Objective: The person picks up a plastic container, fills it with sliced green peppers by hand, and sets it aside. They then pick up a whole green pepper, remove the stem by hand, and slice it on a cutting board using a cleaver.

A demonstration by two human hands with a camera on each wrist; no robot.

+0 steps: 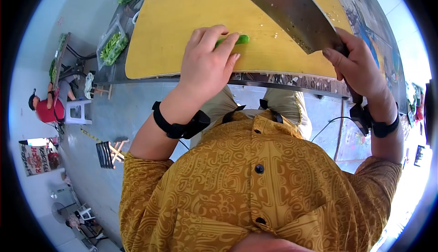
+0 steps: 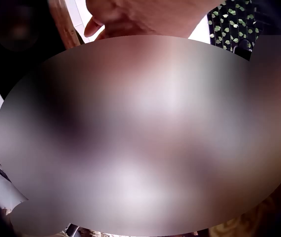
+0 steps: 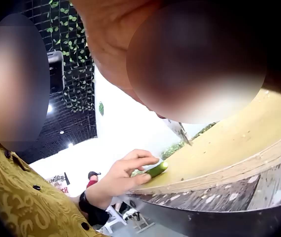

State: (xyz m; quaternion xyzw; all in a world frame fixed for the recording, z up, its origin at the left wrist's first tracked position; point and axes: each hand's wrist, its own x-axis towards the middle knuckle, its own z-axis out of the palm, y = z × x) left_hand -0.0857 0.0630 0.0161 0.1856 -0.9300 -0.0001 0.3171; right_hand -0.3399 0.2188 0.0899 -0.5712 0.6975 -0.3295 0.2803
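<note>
Head view — left grip pinching green vegetable, right grip closed round cleaver — bagged greens beside board.

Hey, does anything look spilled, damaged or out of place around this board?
Nothing looks seriously wrong. Small pale bits are scattered on the yellow board near the knife, whose blade has specks stuck to it. The table edge under the board looks damaged, its surface patchy and worn.

Mustard patterned shirt, black wristbands.
</note>
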